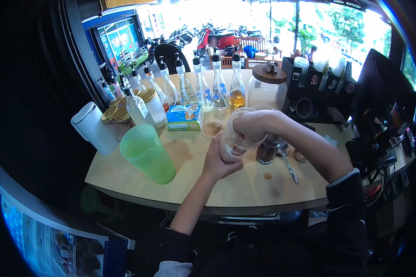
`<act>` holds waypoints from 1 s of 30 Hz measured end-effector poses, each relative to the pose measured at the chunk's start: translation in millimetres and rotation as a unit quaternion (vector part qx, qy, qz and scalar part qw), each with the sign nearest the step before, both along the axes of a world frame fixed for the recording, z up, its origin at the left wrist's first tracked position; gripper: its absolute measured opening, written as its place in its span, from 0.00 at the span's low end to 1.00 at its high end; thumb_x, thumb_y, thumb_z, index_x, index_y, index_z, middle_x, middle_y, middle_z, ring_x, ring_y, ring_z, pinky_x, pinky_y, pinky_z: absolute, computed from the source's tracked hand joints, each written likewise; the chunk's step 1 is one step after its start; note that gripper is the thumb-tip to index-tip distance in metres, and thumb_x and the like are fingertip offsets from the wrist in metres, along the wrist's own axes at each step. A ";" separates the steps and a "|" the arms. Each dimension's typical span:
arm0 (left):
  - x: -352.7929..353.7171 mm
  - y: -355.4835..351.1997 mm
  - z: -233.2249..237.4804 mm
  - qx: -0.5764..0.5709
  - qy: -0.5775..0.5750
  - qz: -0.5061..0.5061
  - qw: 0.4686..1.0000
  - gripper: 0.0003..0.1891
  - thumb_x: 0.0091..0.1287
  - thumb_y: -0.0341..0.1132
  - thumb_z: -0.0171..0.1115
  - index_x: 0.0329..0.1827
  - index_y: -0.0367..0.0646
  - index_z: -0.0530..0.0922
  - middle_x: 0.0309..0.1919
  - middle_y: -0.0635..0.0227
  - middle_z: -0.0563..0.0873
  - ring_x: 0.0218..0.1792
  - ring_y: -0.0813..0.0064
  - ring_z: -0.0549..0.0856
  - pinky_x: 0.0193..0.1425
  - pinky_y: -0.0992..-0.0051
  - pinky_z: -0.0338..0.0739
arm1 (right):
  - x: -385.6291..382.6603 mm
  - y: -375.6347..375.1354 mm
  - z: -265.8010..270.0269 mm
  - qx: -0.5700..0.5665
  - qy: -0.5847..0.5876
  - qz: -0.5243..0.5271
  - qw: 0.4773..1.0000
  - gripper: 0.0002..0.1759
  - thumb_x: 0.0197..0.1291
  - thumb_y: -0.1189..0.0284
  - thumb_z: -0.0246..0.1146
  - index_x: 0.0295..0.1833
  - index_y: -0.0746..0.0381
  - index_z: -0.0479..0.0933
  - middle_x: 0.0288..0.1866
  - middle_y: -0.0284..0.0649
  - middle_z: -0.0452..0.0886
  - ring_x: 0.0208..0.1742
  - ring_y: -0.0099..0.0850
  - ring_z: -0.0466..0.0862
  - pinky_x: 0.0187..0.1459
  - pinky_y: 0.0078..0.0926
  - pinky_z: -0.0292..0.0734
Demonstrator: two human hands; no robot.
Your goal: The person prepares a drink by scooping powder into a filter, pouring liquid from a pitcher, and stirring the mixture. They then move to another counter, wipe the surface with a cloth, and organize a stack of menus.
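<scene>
My left hand [217, 159] is wrapped round a clear plastic jar [231, 147], which it holds tilted above the counter. My right hand [250, 125] reaches down into the jar's mouth; its fingers are hidden, so what they hold does not show. Just left of the jar stands a small round tub [213, 129] with light brown contents. Behind my right wrist a glass of dark brown contents [266, 153] is partly covered. A metal spoon [289, 164] lies beside that glass. The tall green pitcher [149, 154] stands to the left of my left hand.
Pump bottles [203, 90] line the back of the wooden counter [203, 194]. A blue tissue pack [185, 117], a white jug [94, 128] and gold-lidded jars stand left. A big wooden-lidded jar [267, 87], a cup holder [316, 83] and a dark monitor [388, 87] are right.
</scene>
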State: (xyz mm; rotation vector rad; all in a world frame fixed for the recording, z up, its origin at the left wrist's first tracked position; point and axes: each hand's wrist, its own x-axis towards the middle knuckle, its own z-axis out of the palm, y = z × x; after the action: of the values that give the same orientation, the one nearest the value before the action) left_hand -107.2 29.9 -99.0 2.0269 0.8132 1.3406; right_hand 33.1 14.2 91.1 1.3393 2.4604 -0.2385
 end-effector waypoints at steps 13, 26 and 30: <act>0.3 1.8 -3.4 0.003 -0.004 -0.001 1.000 0.53 0.34 0.40 0.79 0.66 0.38 0.58 0.56 0.53 0.72 0.57 0.58 0.76 0.60 0.64 0.73 | 9.5 11.7 -15.9 0.020 0.043 0.033 0.998 0.14 0.43 0.71 0.67 0.37 0.67 0.81 0.38 0.51 0.81 0.45 0.43 0.80 0.47 0.34 0.74; 0.1 1.7 -3.9 0.007 0.012 0.015 1.000 0.53 0.34 0.41 0.78 0.66 0.37 0.57 0.56 0.52 0.72 0.57 0.57 0.75 0.60 0.64 0.72 | 4.9 8.1 -8.6 0.020 0.014 0.043 0.999 0.12 0.47 0.73 0.64 0.40 0.63 0.82 0.38 0.47 0.83 0.41 0.37 0.83 0.40 0.33 0.77; 0.4 2.2 -4.4 0.007 0.007 0.008 1.000 0.52 0.34 0.41 0.78 0.65 0.37 0.58 0.56 0.52 0.72 0.57 0.57 0.76 0.60 0.64 0.72 | 8.9 12.3 -3.7 -0.030 0.030 0.019 0.999 0.11 0.42 0.75 0.62 0.35 0.67 0.81 0.34 0.50 0.81 0.37 0.40 0.81 0.40 0.33 0.75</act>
State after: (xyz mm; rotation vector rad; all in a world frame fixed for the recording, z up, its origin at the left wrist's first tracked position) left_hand -106.8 32.1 -103.4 2.0478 0.8304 1.3456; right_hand 42.0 26.5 87.3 1.2781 2.5042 -0.3472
